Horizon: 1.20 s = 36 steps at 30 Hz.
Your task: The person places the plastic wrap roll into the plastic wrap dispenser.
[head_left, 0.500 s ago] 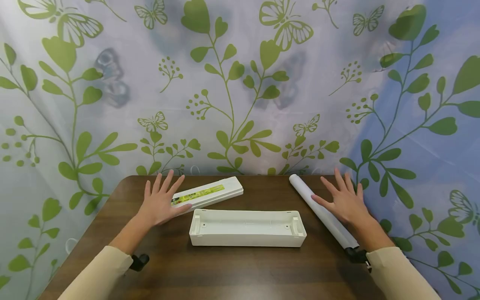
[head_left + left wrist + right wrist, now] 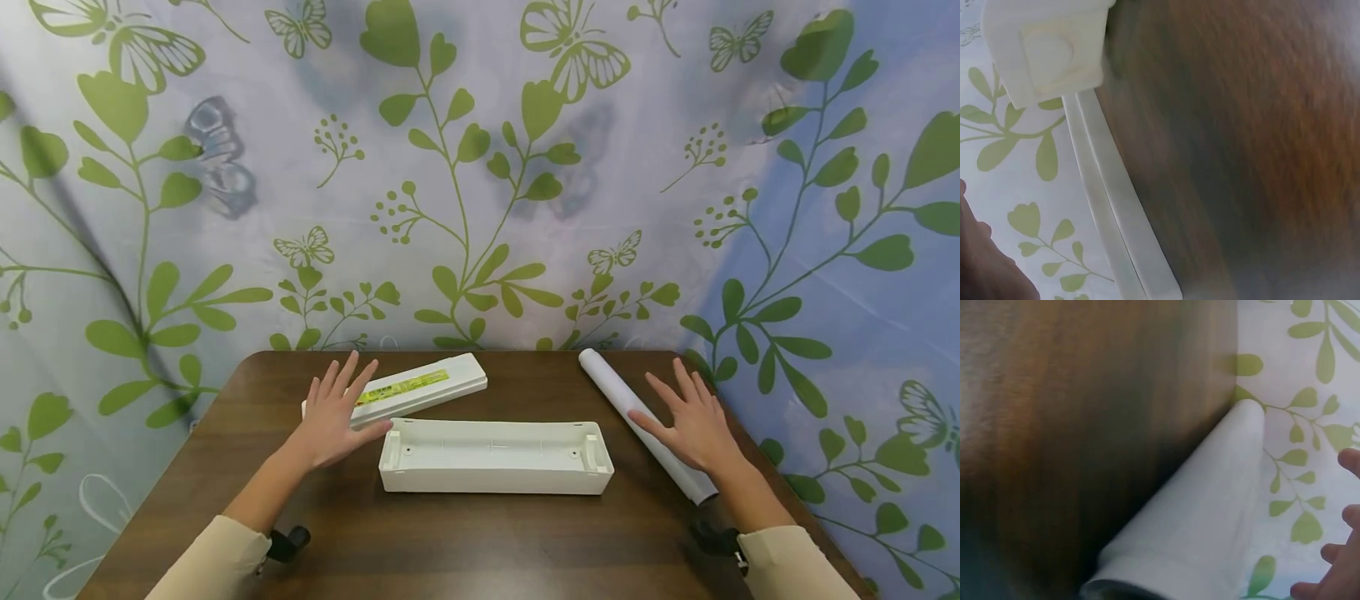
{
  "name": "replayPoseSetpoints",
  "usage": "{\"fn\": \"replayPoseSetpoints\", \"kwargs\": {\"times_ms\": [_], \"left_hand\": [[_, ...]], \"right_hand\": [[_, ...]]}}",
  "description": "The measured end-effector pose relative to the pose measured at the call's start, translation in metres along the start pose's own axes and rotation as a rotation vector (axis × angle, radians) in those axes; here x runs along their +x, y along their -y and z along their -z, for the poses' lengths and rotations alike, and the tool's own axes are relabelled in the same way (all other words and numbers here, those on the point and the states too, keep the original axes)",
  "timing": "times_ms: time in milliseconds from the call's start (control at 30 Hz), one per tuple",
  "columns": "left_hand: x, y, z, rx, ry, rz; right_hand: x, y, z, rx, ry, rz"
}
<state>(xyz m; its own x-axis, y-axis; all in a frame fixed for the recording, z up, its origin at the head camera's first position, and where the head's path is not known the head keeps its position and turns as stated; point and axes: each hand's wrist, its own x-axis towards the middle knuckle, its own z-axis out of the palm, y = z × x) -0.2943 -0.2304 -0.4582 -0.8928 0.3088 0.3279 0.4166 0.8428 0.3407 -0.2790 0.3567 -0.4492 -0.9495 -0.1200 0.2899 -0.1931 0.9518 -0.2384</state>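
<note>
In the head view a long white box base (image 2: 495,481) lies on the table with its hollow side up. Behind it, to the left, a white lid (image 2: 457,377) with a yellow-green label lies at a slant. My left hand (image 2: 327,427), fingers spread, is over the lid's left end and holds nothing. On the right lies a white roll (image 2: 611,387), hollow at its near end. Above the roll's right side is my right hand (image 2: 697,429), fingers spread and holding nothing. The left wrist view shows the box base's end (image 2: 1063,53) and the lid's edge (image 2: 1122,206).
The brown wooden table (image 2: 495,550) carries these things. A curtain (image 2: 480,208) with green leaves and butterflies hangs behind it and along both sides. Black wrist mounts (image 2: 288,543) sit by the sleeves.
Both hands have shifted slightly towards the person and a little to the right, fingers still spread. The box base, lid and roll have stayed in place.
</note>
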Motion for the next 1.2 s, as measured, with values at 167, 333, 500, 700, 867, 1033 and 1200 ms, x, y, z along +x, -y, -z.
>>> {"fn": "replayPoseSetpoints", "kwargs": {"times_ms": [167, 333, 500, 700, 867, 1033, 1200], "left_hand": [[-0.003, -0.005, -0.003, -0.088, -0.014, -0.026], [-0.006, -0.012, -0.009, -0.185, 0.005, -0.035], [-0.008, -0.017, -0.013, -0.268, 0.021, -0.022], [-0.009, -0.019, -0.013, -0.32, 0.041, -0.024], [-0.011, -0.019, -0.013, -0.38, 0.068, -0.024], [-0.013, -0.02, -0.014, -0.45, 0.117, -0.002], [-0.012, -0.019, -0.015, -0.542, 0.156, -0.017]], "right_hand": [[-0.008, -0.006, -0.005, 0.146, 0.039, -0.025], [-0.015, -0.012, -0.01, 0.26, 0.085, -0.04], [-0.019, -0.012, -0.01, 0.285, 0.094, -0.056], [-0.024, -0.008, -0.005, 0.307, 0.12, -0.091], [-0.025, -0.007, -0.004, 0.326, 0.137, -0.108], [-0.023, -0.009, -0.007, 0.351, 0.139, -0.141], [-0.017, -0.013, -0.007, 0.391, 0.145, -0.139]]}}
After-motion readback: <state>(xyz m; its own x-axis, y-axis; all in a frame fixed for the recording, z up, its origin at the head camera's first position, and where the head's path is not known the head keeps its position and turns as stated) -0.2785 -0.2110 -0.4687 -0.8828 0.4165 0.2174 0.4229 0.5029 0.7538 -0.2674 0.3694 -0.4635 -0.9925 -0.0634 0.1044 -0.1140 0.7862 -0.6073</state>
